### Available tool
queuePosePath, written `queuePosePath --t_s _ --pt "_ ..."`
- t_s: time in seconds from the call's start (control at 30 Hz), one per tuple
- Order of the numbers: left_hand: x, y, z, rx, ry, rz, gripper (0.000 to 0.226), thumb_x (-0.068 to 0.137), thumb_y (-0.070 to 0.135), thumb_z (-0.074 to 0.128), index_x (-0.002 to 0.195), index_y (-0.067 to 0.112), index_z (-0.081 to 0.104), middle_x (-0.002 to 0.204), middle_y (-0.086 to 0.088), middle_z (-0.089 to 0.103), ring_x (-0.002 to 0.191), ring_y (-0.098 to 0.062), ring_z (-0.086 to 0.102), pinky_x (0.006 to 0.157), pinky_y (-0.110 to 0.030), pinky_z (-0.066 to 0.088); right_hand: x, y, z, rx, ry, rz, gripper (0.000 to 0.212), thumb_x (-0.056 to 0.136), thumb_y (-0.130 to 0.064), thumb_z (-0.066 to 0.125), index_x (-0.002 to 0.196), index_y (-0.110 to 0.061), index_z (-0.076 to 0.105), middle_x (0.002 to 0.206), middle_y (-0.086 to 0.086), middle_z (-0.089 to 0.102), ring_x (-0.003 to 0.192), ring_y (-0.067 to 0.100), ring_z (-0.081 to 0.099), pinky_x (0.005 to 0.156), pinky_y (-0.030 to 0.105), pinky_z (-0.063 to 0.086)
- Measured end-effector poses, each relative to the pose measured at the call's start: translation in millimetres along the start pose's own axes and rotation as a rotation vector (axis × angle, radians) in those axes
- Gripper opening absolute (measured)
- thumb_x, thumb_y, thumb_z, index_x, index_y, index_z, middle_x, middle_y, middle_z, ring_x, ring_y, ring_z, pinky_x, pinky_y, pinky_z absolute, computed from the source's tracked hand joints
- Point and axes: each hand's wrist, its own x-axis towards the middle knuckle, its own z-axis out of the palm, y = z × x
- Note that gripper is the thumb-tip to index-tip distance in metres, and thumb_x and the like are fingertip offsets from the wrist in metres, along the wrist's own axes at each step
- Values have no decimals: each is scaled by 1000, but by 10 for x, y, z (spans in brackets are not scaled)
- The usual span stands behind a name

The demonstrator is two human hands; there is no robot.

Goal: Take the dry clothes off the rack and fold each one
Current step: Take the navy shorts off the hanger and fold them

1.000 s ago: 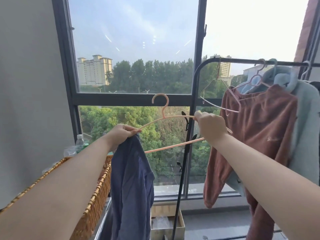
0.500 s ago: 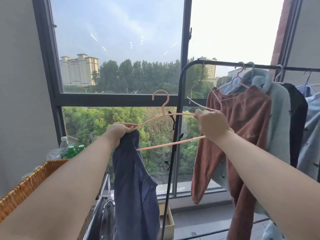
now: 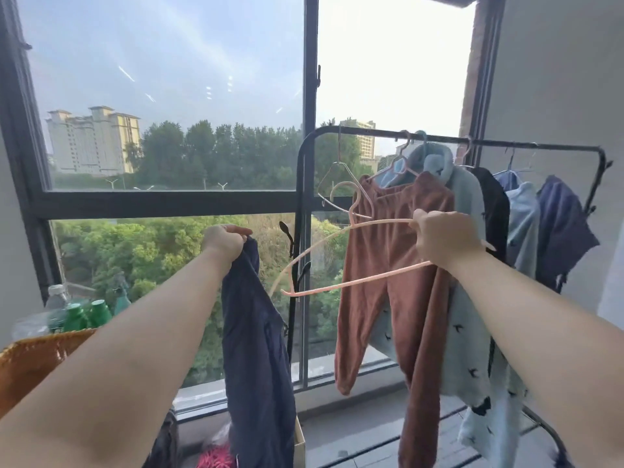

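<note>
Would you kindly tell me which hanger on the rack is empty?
The thin hanger at the rail's left end, beside the brown trousers; the others carry clothes.

Behind the right hand (image 3: pixel 445 241), the black metal clothes rack (image 3: pixel 371 129) carries rust-brown fleece trousers (image 3: pixel 398 325), a pale blue bird-print robe (image 3: pixel 466 366) and darker garments further right.

Both bare arms reach forward, the left from 8 o'clock, the right from 4 o'clock. The left hand (image 3: pixel 224 239) clenches a garment (image 3: pixel 256 349); the right hand (image 3: pixel 445 238) curls round a hanger (image 3: pixel 354 280).
</note>
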Motion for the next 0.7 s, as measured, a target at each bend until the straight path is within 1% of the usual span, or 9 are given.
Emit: queuePosePath --t_s 0.07,0.13,0.2,0.27,0.37,0.47,0.57,0.6,0.7 --pt "-20 87 150 -5 -52 -10 30 92 2 52 73 19 68 86 -4 65 60 -9 50 50 -16 42 -51 139 -21 -44 -20 -16 8 85 -8 55 80 -6 60 68 13 66 61 35 66 53 30 37" --pt "-45 163 264 -9 -62 -19 34 91 -1 50 72 20 68 85 -3 64 60 -9 51 46 -14 43 -79 257 -11 -75 4 2 5 80 -5 60 75 -5 59 64 14 64 56 35 65 51 29 38" --pt "-43 209 366 -25 -75 -37 41 89 -6 44 70 22 68 86 -4 64 61 -12 53 50 -18 44 -94 369 -5 -100 5 70 7 85 -8 57 79 -4 59 68 16 65 61 36 65 52 30 33" --pt "-61 256 453 -46 -76 -35 44 86 -9 38 72 21 67 81 -4 62 60 -13 53 52 -20 44 -112 498 0 -94 19 144 13 90 -10 51 83 -3 59 72 18 65 64 38 65 53 30 31" --pt "-83 333 582 -75 -81 -11 43 86 -9 36 75 19 67 77 -2 59 62 -11 53 53 -19 44 -152 686 -12 -134 -16 185 15 91 -11 46 86 -3 59 76 18 66 68 38 65 55 33 37" --pt "-43 414 696 -69 -78 11 41 84 -8 37 82 17 69 81 -2 61 65 -12 53 63 -23 48 -157 807 -2 -253 -135 139 15 90 -14 46 91 -8 60 83 11 68 76 34 67 58 31 38" --pt "18 461 780 -68 -84 17 42 81 -7 38 74 21 69 85 -4 64 70 -16 57 76 -30 53 -109 797 15 -317 -185 149 14 87 -12 46 93 -11 59 89 7 69 82 30 68 57 28 34" --pt "38 469 819 -67 -88 19 42 81 -6 38 73 22 69 83 -2 63 69 -15 56 75 -30 53 -76 777 41 -316 -183 171 15 87 -11 46 93 -10 59 91 8 69 84 31 68 58 28 34" --pt "87 513 961 -90 -121 31 43 83 -8 37 78 19 69 78 2 59 62 -12 50 60 -23 46 75 675 177 -277 -177 249 18 87 -6 44 97 -8 58 96 11 68 88 32 68 60 29 36"
